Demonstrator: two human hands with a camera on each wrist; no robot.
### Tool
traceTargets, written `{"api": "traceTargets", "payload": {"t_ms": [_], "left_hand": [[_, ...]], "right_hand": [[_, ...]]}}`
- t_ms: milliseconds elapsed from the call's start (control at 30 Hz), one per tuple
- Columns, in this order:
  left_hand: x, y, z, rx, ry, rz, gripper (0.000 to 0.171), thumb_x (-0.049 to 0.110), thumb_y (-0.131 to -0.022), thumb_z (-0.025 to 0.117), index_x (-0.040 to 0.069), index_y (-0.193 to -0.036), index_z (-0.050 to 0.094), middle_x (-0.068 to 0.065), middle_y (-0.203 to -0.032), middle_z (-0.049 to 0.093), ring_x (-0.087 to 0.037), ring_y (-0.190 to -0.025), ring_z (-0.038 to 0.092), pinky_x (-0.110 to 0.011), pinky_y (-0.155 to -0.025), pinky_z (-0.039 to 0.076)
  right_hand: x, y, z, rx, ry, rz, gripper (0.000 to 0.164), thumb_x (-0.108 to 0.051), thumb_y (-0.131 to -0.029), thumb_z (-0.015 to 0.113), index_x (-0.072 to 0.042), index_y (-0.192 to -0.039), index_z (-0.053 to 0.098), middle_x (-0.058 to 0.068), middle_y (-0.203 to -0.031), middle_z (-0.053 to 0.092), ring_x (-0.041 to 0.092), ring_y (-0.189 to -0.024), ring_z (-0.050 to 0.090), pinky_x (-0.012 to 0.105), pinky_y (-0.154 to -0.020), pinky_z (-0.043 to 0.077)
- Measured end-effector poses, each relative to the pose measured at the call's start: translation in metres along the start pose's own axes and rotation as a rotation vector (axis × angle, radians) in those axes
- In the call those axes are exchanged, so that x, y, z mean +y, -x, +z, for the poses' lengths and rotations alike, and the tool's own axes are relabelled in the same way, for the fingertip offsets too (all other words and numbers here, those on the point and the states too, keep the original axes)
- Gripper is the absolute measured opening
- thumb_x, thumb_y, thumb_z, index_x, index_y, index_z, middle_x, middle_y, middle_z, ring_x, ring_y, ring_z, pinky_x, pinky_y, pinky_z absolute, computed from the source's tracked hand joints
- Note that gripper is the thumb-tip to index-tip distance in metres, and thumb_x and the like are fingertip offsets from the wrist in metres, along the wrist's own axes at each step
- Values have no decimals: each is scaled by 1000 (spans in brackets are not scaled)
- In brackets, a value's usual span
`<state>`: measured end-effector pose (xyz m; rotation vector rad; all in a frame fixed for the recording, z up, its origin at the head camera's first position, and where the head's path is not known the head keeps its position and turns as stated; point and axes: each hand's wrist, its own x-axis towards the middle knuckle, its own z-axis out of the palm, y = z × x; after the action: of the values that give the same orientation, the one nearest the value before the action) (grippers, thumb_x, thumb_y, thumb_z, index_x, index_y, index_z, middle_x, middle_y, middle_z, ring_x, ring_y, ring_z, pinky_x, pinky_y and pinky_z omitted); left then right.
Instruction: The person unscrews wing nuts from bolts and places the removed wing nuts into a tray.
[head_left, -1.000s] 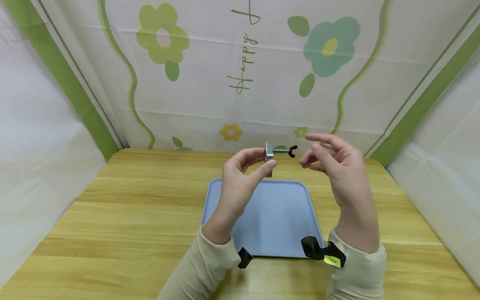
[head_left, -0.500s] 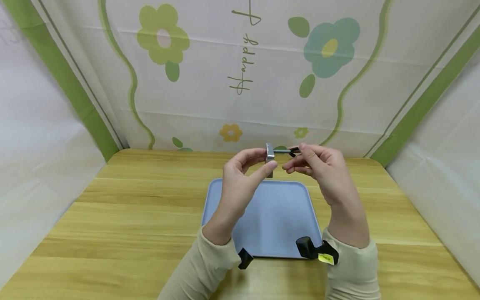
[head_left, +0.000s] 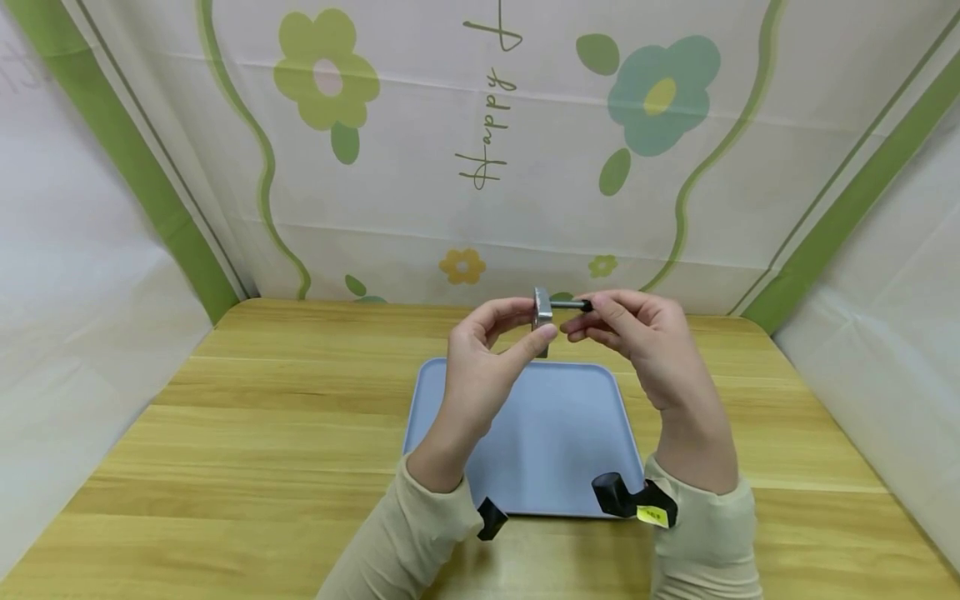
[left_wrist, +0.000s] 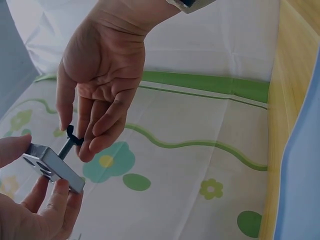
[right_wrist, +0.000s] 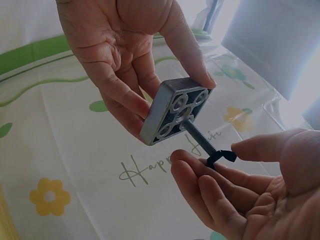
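Note:
My left hand [head_left: 480, 358] grips a square silver metal block [head_left: 542, 307] by its edges, thumb on one side and fingers on the other. Several round holes show in the block's face [right_wrist: 175, 111] in the right wrist view. From the middle of that face a threaded wing screw [right_wrist: 200, 138] sticks out, with a black winged head. My right hand [head_left: 648, 342] pinches the wing head between thumb and fingers, the other fingers curved below it. In the left wrist view, the wing screw [left_wrist: 66, 148] points from the block toward the right palm.
A light blue tray [head_left: 555, 442] lies on the wooden table [head_left: 285, 417] beneath the hands. Behind stands a white cloth wall [head_left: 420, 167] printed with flowers. Each sleeve carries a black wrist mount [head_left: 637, 502], the right one with a yellow label.
My right hand has come in from the right and taken hold of the wing head, which has turned. The left hand with the block has hardly moved.

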<state>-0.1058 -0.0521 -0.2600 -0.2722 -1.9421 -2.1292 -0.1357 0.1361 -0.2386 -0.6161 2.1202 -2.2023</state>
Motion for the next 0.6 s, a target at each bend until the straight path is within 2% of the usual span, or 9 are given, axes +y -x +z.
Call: {"api": "traceTargets", "payload": {"t_ms": [167,300,433,600], "left_hand": [[0,0,0,-1,1,-2,31,9,-86,77,3,-115,68,-11,-115,69,-18,-113,63,-28,-84,58],[0,0,0,-2,11,-7,31,10,-87,77,3,-115,68,-10,-115,69,-17,-113,63,-27,-83,59],[0,-1,-1,0,21,-12,30,10,-87,77,4,-115,68,-9,-114,69,-17,-113,63,-28,-82,60],[0,-1,-1,11,3,0,31,10,-86,78,3,-115,68,-10,-114,70,-18,-113,63,-30,-84,59]], "right_hand": [[1,0,-1,-26,-65,-31,18,-7,-100,58,-4,-108,74,4,-91,76,14,-87,74,20,-86,58],[3,-1,0,-60,-112,-33,20,-1,-98,58,-1,-114,70,5,-96,76,13,-84,74,22,-87,59],[6,-2,1,-78,-108,-32,21,0,-98,58,-1,-117,68,4,-98,76,13,-82,73,24,-88,59],[6,-2,1,-60,-74,-48,23,1,-98,56,-1,-118,66,2,-95,75,12,-80,73,23,-88,59]]}}
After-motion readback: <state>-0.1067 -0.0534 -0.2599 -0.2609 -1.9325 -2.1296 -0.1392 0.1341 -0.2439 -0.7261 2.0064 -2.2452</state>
